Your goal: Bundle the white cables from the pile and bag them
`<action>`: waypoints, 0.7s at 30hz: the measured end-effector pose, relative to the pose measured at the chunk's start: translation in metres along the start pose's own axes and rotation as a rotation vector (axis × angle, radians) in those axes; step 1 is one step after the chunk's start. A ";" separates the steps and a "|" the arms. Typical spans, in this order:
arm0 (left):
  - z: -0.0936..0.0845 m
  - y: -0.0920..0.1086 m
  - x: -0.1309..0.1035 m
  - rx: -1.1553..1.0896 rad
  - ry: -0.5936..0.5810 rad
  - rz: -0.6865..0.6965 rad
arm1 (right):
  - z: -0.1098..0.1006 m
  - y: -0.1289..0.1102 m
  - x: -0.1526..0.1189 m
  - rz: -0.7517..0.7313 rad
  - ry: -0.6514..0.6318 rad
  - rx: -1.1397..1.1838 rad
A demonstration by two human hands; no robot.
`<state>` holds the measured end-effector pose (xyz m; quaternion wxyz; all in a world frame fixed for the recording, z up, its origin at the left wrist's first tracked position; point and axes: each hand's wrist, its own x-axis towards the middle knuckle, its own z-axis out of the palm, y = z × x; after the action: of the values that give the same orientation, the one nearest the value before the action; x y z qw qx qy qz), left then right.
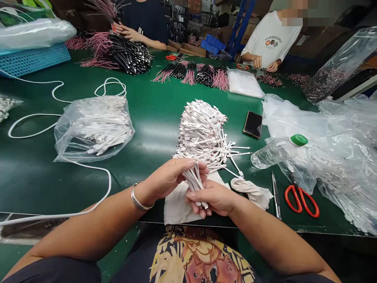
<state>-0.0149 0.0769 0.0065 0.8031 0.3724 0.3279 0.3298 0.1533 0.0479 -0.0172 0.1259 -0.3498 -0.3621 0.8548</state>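
Note:
A bundle of short white cables point(194, 181) is held between both hands, close to the table's front edge. My left hand point(173, 175) is closed around the upper end of the bundle. Lower down, my right hand point(212, 196) grips the other end, where small connector tips stick out. Just beyond the hands lies a large heap of similar white cables point(202, 129), with several strays spread toward its right side. Beneath the hands a white cloth point(178, 204) covers part of the table, and a crumpled cloth point(253, 192) lies to its right.
Right of me are red-handled scissors point(301, 199), a slim metal cutter point(276, 194), a plastic bottle point(273, 152), a phone point(252, 124) and plastic bags point(297, 118). A bag of white cables point(97, 125) and a loose white cord point(108, 181) lie left. Two people work across the table.

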 end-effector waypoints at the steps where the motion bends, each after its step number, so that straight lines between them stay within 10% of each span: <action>1: -0.001 0.001 0.000 0.016 0.027 -0.007 | 0.000 0.001 -0.001 0.003 -0.007 0.004; 11: -0.003 0.008 0.003 -0.134 0.157 -0.021 | -0.002 0.000 0.000 -0.028 0.021 0.076; 18: 0.002 -0.001 -0.003 0.055 -0.225 -0.105 | -0.001 -0.004 0.002 -0.105 0.044 0.180; 21: 0.000 -0.006 -0.002 0.111 -0.168 -0.066 | 0.001 -0.004 0.004 -0.107 0.046 0.216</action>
<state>-0.0143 0.0720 0.0027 0.8163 0.4319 0.2890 0.2521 0.1501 0.0522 -0.0156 0.2169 -0.3339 -0.2830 0.8726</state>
